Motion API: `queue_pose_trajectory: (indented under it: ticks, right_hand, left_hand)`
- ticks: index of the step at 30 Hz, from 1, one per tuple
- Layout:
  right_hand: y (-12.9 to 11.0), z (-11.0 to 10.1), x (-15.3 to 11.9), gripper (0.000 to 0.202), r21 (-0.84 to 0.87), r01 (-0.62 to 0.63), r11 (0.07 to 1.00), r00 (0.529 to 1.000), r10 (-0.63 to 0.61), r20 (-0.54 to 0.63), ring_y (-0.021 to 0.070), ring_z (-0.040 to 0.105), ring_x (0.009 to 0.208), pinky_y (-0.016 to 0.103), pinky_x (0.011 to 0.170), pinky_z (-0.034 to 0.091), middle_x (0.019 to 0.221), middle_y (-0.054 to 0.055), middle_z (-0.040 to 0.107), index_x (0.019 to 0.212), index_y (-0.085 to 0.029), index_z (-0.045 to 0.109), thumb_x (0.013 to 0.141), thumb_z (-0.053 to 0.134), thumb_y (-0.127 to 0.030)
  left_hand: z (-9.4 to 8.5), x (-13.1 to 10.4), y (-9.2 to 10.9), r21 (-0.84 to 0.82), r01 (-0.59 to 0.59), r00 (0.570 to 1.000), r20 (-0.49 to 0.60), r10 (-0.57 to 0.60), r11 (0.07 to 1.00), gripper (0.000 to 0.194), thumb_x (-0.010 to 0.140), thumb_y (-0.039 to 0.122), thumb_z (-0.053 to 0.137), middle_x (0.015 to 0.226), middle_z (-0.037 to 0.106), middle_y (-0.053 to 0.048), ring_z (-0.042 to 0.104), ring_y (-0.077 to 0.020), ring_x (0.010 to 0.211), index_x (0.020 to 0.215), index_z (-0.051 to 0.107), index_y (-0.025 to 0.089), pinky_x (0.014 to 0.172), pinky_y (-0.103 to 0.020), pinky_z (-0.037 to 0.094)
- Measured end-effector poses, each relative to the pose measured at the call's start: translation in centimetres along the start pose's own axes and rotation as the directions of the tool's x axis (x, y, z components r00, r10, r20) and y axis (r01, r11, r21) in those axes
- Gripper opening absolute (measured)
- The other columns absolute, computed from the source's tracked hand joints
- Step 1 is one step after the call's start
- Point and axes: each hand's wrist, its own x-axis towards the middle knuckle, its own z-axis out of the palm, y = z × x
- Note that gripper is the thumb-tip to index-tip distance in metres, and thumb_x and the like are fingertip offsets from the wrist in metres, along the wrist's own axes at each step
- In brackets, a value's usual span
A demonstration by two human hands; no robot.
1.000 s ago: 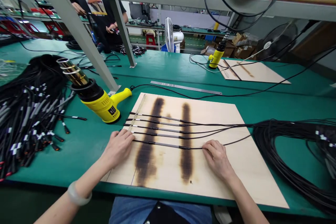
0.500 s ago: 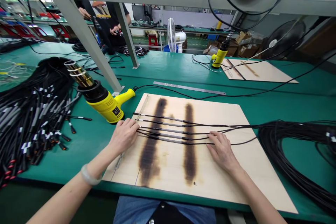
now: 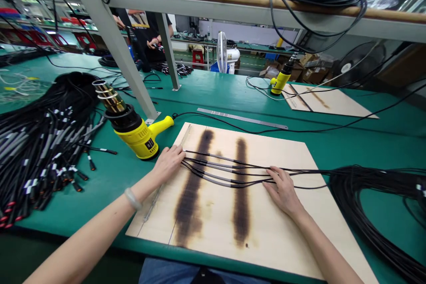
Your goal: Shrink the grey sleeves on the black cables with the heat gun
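Note:
Several thin black cables (image 3: pixel 219 171) lie across a scorched wooden board (image 3: pixel 266 230) in front of me. My left hand (image 3: pixel 169 164) gathers their left ends together at the board's left side. My right hand (image 3: pixel 282 191) presses flat on the cables near the right burn stripe. A yellow heat gun (image 3: pixel 135 128) stands on the green table just left of my left hand, nozzle pointing up.
A heap of finished black cables (image 3: pixel 36 142) fills the left of the table. A big coil of cable (image 3: pixel 376 195) lies at the right. A metal ruler (image 3: pixel 242 118) lies behind the board. A second board (image 3: pixel 333 102) and heat gun (image 3: pixel 281 80) sit far right. A person (image 3: pixel 146 31) stands beyond.
Both hands slid away from me across the board, bunching the spread cables into a tight bundle. The left ends now converge at my left hand.

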Motion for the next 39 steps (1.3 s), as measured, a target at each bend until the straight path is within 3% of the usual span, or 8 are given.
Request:
queue_pose_trajectory:
  ticks: [5, 11, 15, 20, 24, 29, 35, 39]
  right_hand:
    - [0.4, 0.4, 0.2, 0.041, 0.02, -0.012, 1.0, 1.0, 0.012, -0.026, 0.0292, 0.05, 0.11, 0.048, 0.09, 0.045, 0.122, 0.015, 0.051, 0.121, -0.015, 0.051, 0.091, 0.048, -0.043]
    - [0.5, 0.6, 0.1, 0.04, 0.048, -0.036, 0.998, 0.998, 0.038, -0.046, 0.029, 0.051, 0.111, 0.048, 0.09, 0.045, 0.122, 0.015, 0.052, 0.12, -0.016, 0.052, 0.091, 0.047, -0.043]
    - [-0.6, 0.1, 0.2, 0.044, 0.068, -0.055, 0.996, 0.994, 0.062, -0.093, 0.0292, 0.051, 0.114, 0.049, 0.092, 0.045, 0.125, 0.015, 0.053, 0.127, -0.016, 0.047, 0.092, 0.046, -0.044]
    - [-7.4, -1.1, 1.3, 0.072, 0.075, 0.079, 0.994, 0.99, -0.07, -0.12, 0.032, 0.042, 0.126, 0.05, 0.099, 0.04, 0.138, 0.019, 0.043, 0.144, -0.013, 0.024, 0.087, 0.055, -0.045]
    - [-14.8, -1.4, 2.5, 0.094, 0.102, 0.191, 0.976, 0.976, -0.178, -0.125, 0.036, 0.032, 0.134, 0.054, 0.105, 0.031, 0.144, 0.024, 0.033, 0.147, -0.006, 0.013, 0.079, 0.062, -0.049]
    - [-19.4, -0.5, 3.1, 0.082, 0.048, 0.172, 0.984, 0.971, -0.161, -0.177, 0.0342, 0.03, 0.135, 0.057, 0.108, 0.019, 0.143, 0.024, 0.034, 0.147, -0.005, 0.011, 0.084, 0.056, -0.034]
    - [-19.5, -0.5, 2.8, 0.07, 0.087, 0.153, 0.984, 0.981, -0.141, -0.133, 0.0275, 0.031, 0.136, 0.053, 0.109, 0.016, 0.143, 0.018, 0.037, 0.147, -0.009, 0.013, 0.082, 0.039, -0.01]
    - [-19.5, -0.8, 2.7, 0.068, 0.125, 0.135, 0.983, 0.989, -0.127, -0.076, 0.0252, 0.031, 0.135, 0.051, 0.109, 0.017, 0.144, 0.016, 0.037, 0.146, -0.01, 0.017, 0.08, 0.035, -0.006]
  left_hand:
    - [-0.2, 1.4, -0.3, 0.02, 0.028, 0.999, -0.017, -0.028, 0.999, 0.02, 0.082, 0.004, 0.045, 0.092, 0.06, -0.011, 0.052, -0.0261, 0.087, 0.087, 0.059, 0.016, 0.067, -0.037, 0.033]
    - [1.4, 2.9, -0.5, -0.006, 0.008, 1.0, 0.008, -0.008, 1.0, 0.022, 0.082, 0.002, 0.042, 0.087, 0.063, -0.012, 0.053, -0.0281, 0.091, 0.085, 0.058, 0.016, 0.073, -0.04, 0.033]
    - [-0.7, 2.7, -0.3, -0.004, 0.053, 0.988, -0.146, -0.053, 0.999, 0.028, 0.08, -0.003, 0.038, 0.075, 0.063, -0.01, 0.055, -0.0254, 0.08, 0.082, 0.059, 0.015, 0.082, -0.042, 0.033]
    - [-6.7, 0.1, 1.8, 0.004, 0.032, 0.935, -0.355, -0.029, 0.999, 0.026, 0.084, 0.001, 0.038, 0.064, 0.058, -0.005, 0.052, -0.0216, 0.064, 0.084, 0.06, 0.014, 0.07, -0.035, 0.036]
    - [-9.9, -2.3, 3.9, -0.077, 0.0, 0.916, -0.399, -0.031, 0.997, 0.023, 0.081, 0.002, 0.039, 0.063, 0.056, -0.004, 0.051, -0.0212, 0.061, 0.083, 0.059, 0.014, 0.064, -0.033, 0.036]
    - [-11.0, -4.6, 5.8, -0.232, -0.018, 0.93, -0.36, -0.069, 0.973, 0.032, 0.072, -0.002, 0.038, 0.07, 0.061, -0.004, 0.055, -0.0207, 0.066, 0.094, 0.056, 0.013, 0.068, -0.032, 0.039]
    - [-11.2, -5.7, 6.9, -0.419, 0.097, 0.942, -0.254, -0.219, 0.903, 0.032, 0.074, 0.003, 0.037, 0.075, 0.065, -0.003, 0.059, -0.0209, 0.068, 0.096, 0.054, 0.017, 0.064, -0.03, 0.041]
    - [-11.1, -5.9, 7.2, -0.589, 0.219, 0.95, -0.054, -0.309, 0.778, 0.026, 0.08, 0.012, 0.035, 0.078, 0.067, -0.003, 0.062, -0.0219, 0.072, 0.097, 0.053, 0.02, 0.063, -0.03, 0.043]
